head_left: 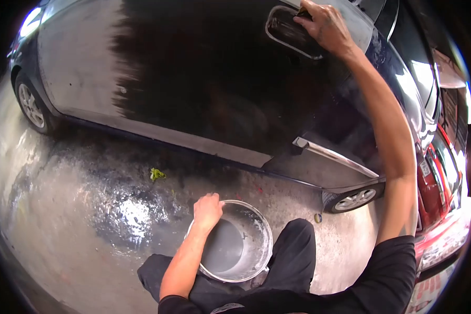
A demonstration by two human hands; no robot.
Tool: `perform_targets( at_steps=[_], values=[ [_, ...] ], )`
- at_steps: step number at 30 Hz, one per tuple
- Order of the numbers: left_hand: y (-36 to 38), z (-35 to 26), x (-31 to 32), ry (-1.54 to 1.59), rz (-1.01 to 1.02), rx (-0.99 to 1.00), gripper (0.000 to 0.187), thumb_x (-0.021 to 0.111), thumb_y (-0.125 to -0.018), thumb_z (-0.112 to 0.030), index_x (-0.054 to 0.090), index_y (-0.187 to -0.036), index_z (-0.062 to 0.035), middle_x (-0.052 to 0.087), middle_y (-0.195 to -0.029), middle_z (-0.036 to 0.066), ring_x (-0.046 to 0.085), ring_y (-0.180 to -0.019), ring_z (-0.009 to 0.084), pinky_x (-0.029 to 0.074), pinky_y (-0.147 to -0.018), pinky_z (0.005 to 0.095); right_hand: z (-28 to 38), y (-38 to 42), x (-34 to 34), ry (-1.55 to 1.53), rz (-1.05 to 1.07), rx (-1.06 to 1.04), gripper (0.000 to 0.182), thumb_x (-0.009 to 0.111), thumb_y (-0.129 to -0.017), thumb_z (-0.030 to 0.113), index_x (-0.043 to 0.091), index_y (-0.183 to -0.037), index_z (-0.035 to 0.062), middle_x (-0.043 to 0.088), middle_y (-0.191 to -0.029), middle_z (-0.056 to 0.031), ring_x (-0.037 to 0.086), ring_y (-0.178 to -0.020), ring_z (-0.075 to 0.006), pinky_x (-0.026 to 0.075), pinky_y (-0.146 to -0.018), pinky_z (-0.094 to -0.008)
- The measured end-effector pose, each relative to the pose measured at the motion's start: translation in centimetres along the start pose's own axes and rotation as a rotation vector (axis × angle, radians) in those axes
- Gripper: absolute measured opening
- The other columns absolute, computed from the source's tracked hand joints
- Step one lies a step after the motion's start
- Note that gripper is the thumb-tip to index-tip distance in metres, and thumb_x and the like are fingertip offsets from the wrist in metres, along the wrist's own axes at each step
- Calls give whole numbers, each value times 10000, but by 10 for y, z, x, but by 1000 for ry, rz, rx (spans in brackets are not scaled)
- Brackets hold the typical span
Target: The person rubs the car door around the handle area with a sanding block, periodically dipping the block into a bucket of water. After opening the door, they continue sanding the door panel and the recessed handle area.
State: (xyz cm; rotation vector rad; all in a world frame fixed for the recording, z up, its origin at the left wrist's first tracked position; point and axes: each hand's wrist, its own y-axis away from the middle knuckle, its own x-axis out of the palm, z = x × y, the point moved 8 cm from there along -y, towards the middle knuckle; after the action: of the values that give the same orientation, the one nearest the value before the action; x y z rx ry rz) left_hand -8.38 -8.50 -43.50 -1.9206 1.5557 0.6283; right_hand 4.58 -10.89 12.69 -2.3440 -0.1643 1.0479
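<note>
A dark car door (193, 57) fills the upper view, wet-looking and black in the middle with a dull grey area at its left. My right hand (324, 26) is up against the door's top right part, its fingers curled over something small and dark that I cannot make out. Beside those fingers, a pale rounded outline (271, 26) marks the door around a dark patch. My left hand (208, 210) is closed over the rim of a bucket (256, 230). Greyish liquid (222, 248) lies in the bucket, which stands between my legs.
Wet, shiny concrete floor (78, 209) spreads left of the bucket. A crumpled yellow-green scrap (156, 174) and a small ring-like roll (318, 217) lie on it. Car wheels (32, 104) stand at both sides. A red car (429, 188) is at the right.
</note>
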Motion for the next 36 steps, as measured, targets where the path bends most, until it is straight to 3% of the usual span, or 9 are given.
perform_targets(
  at_steps=[12, 18, 21, 23, 26, 27, 28, 30, 36],
  values=[
    [-4, 1, -1, -1, 71, -29, 287, 729, -958, -286, 717, -1031, -9, 732, -1052, 200, 707, -1034, 408, 555, -898, 534, 4, -16, 15, 106, -20, 102, 197, 733, -865, 152, 651, -929, -15, 706, -870, -283, 716, -864, -461, 546, -748, -530],
    [0, 0, 5, -2, 53, -8, 271, 730, -957, -268, 721, -1026, -7, 729, -1051, 204, 709, -1027, 405, 556, -899, 532, 16, -20, 15, 84, 40, -53, 185, 726, -862, 152, 668, -935, -7, 716, -889, -269, 714, -891, -468, 552, -789, -537],
    [-2, 2, 1, -19, 47, -21, 259, 732, -956, -257, 721, -1021, -6, 728, -1048, 202, 710, -1027, 401, 555, -897, 531, 9, -23, 20, 56, -14, 114, 178, 730, -855, 148, 686, -950, 4, 722, -903, -264, 714, -900, -461, 558, -799, -528],
    [-2, 0, 2, 6, 47, -27, 266, 740, -951, -261, 721, -1017, -5, 733, -1056, 200, 708, -1034, 404, 552, -898, 535, 8, -27, 22, 201, 100, -46, 185, 719, -853, 140, 690, -970, 1, 724, -878, -259, 721, -884, -452, 566, -785, -521],
    [-4, 6, -4, 36, 59, -71, 289, 753, -942, -275, 718, -1021, 1, 738, -1057, 206, 707, -1039, 412, 549, -899, 541, -6, -13, -5, 180, 309, 157, 249, 706, -866, 159, 711, -1063, 6, 727, -1054, -288, 710, -983, -454, 558, -883, -523],
    [-4, 8, -3, 51, 59, -75, 309, 764, -936, -285, 712, -1024, 7, 740, -1051, 215, 707, -1043, 420, 547, -902, 545, -35, 11, -1, 274, 17, -203, 277, 721, -956, 233, 558, -997, 13, 706, -925, -229, 682, -879, -469, 534, -722, -526],
    [-3, 8, -1, 67, 62, -70, 309, 764, -936, -285, 712, -1024, 7, 740, -1051, 215, 707, -1043, 420, 547, -902, 545, -40, 34, -1, 281, 30, -212, 277, 721, -956, 233, 558, -997, 13, 706, -925, -229, 682, -879, -469, 534, -722, -526],
    [-4, 10, -4, 48, 39, -80, 315, 780, -911, -286, 735, -1050, -7, 753, -1054, 215, 716, -1031, 427, 554, -896, 526, -54, 64, -18, 225, 29, 95, 316, 741, -951, 266, 580, -984, -3, 707, -916, -244, 674, -893, -486, 529, -736, -531],
    [-5, 9, -5, 54, 48, -63, 312, 773, -928, -280, 721, -1048, 4, 745, -1048, 219, 716, -1024, 423, 556, -894, 531, -44, 53, -23, 254, 4, 132, 344, 770, -934, 283, 612, -961, -21, 702, -905, -268, 674, -917, -492, 529, -754, -526]
  ],
)
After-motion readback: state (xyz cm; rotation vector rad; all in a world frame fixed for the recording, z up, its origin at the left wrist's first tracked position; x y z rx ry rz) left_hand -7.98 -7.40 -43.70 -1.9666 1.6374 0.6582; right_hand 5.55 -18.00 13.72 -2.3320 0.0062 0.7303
